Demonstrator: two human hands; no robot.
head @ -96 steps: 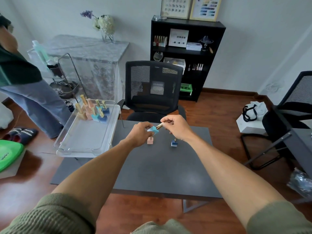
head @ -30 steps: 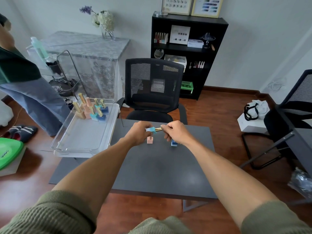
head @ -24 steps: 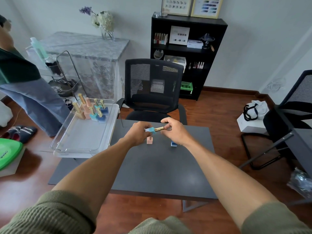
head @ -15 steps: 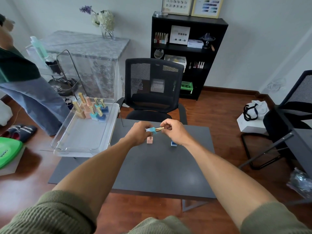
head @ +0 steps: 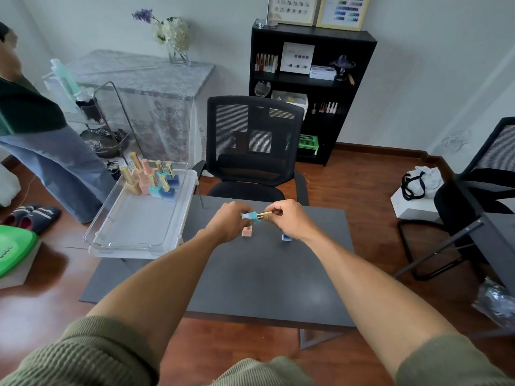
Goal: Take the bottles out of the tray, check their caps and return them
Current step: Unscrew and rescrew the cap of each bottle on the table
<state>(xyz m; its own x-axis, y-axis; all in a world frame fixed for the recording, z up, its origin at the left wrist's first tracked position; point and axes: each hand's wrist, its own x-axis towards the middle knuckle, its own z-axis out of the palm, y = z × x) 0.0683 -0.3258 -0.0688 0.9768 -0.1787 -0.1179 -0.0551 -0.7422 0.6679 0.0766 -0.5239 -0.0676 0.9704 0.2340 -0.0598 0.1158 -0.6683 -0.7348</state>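
Over the dark counter (head: 267, 277), the head view has the left hand (head: 227, 222) gripping a turquoise bottle (head: 250, 217) by its body, tipped sideways, while the right hand (head: 289, 218) pinches its gold cap (head: 264, 215). Below them stand a pink bottle (head: 247, 231) and a blue bottle (head: 286, 237). At the left, the clear tray (head: 139, 232) carries six more bottles (head: 152, 181) at its far end.

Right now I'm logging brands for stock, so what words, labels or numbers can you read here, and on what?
No text can be read.
Held bottle between left hand and right hand: no label visible.
Bottles in the tray: no label visible.
Framed charts on the bookshelf: swatch grids, print too small.
Card on the shelf: too blurred.
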